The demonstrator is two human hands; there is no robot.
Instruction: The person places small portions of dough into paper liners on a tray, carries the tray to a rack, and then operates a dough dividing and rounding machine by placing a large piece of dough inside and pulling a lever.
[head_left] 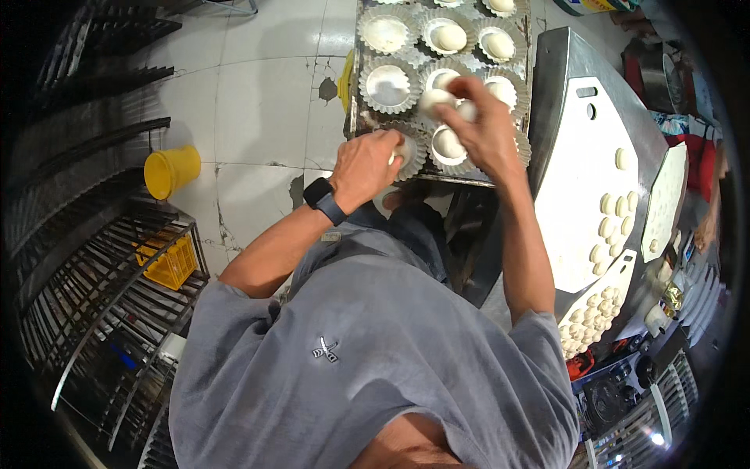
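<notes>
A metal baking tray (354, 117) holds several fluted tart moulds, some with pale dough balls in them. My left hand (366, 166), with a dark watch on its wrist, presses into the mould (414, 159) at the tray's near left corner. My right hand (478, 125) hovers over the tray's middle and holds two or three small dough balls (434, 99) in its fingers. A mould with a dough ball (448, 144) lies just beneath that hand. An empty flattened mould (388, 84) sits farther along the tray.
A steel table (562, 70) to the right carries white boards (582, 180) with several dough pieces (613, 219). A yellow bucket (170, 170) and a yellow crate (168, 262) sit on the tiled floor at left, beside dark wire racks (86, 258).
</notes>
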